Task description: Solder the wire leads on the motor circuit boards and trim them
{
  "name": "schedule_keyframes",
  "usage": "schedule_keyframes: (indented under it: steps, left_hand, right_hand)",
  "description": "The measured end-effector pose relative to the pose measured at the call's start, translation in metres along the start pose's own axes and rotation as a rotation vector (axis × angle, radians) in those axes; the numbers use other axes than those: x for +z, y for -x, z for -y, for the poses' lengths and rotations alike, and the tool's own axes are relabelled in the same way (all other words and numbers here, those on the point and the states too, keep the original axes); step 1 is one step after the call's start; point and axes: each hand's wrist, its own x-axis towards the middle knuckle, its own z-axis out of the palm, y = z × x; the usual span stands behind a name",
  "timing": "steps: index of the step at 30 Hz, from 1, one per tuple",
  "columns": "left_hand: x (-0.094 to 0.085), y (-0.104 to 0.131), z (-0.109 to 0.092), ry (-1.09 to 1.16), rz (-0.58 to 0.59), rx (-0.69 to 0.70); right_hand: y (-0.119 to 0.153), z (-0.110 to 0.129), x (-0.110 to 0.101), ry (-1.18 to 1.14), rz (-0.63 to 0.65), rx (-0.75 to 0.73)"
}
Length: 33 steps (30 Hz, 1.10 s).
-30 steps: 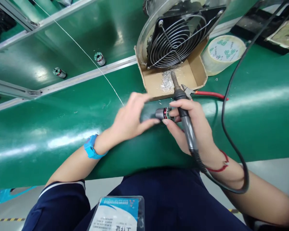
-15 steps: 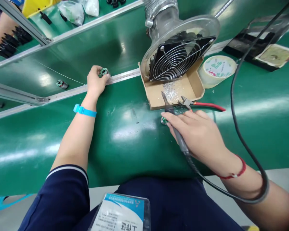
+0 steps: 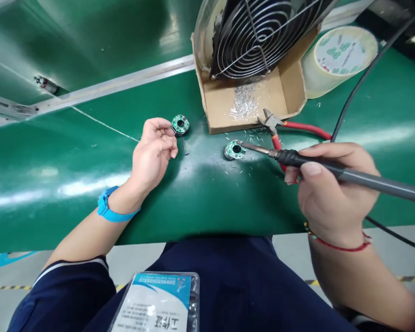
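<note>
My left hand (image 3: 154,150) has its fingers pinched together, and a thin pale strand of solder wire (image 3: 105,124) runs from the left into it. Right at those fingertips stands a small round part with a green ring-shaped circuit board (image 3: 180,123) on top. My right hand (image 3: 335,184) grips a soldering iron (image 3: 311,164) with a grey handle. The iron points left, its tip at the edge of a second round part with a green circuit board (image 3: 235,150), upright on the green table. Whether the tip touches the board is hard to tell.
Red-handled cutters (image 3: 275,127) lie partly behind the iron. A cardboard tray (image 3: 224,122) with wire clippings sits before a fan with a wire guard (image 3: 259,41). A tape roll (image 3: 342,60) stands to its right. Another small part (image 3: 45,84) lies beyond the metal rail (image 3: 124,85).
My left hand has come from the rail toward me, and the part it held now stands on the table. The iron has swung to point left, its tip now at the other board.
</note>
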Motion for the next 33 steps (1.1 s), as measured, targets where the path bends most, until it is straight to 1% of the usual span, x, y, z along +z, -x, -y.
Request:
schedule_keyframes:
  steps: [1,3,7,9,11,13,17,19,23,29,33]
  left_hand:
    - [0.006,0.004,0.0,-0.009,0.007,0.002]
    - [0.016,0.01,0.001,-0.088,0.072,0.042]
    - [0.035,0.015,0.002,-0.374,0.264,0.228]
    - [0.043,0.015,0.001,-0.485,0.317,0.307]
    - [0.049,0.015,0.0,-0.542,0.332,0.339]
    - [0.053,0.015,-0.001,-0.549,0.332,0.34]
    - [0.056,0.016,-0.003,-0.52,0.323,0.288]
    - [0.056,0.018,-0.004,-0.515,0.334,0.267]
    - [0.058,0.018,-0.004,-0.533,0.373,0.273]
    - [0.067,0.011,-0.002,-0.575,0.389,0.243]
    - [0.065,0.006,0.0,-0.586,0.374,0.247]
  right_hand:
    - [0.001,0.0,-0.001,-0.01,-0.007,-0.006]
    - [0.003,0.0,-0.002,0.002,-0.023,-0.033]
    - [0.005,-0.002,-0.002,0.029,-0.054,-0.1]
    - [0.006,-0.004,-0.002,0.026,-0.055,-0.107]
    - [0.006,-0.005,0.0,0.014,-0.052,-0.103]
    - [0.006,-0.006,0.002,0.012,-0.058,-0.101]
    - [0.005,-0.005,0.004,0.033,-0.066,-0.097]
    - [0.004,-0.003,0.005,0.033,-0.049,-0.091]
    - [0.003,0.001,0.005,0.081,-0.019,-0.081]
    - [0.004,0.002,0.002,0.156,-0.025,-0.096]
    - [0.002,0.007,-0.001,0.232,0.001,-0.074]
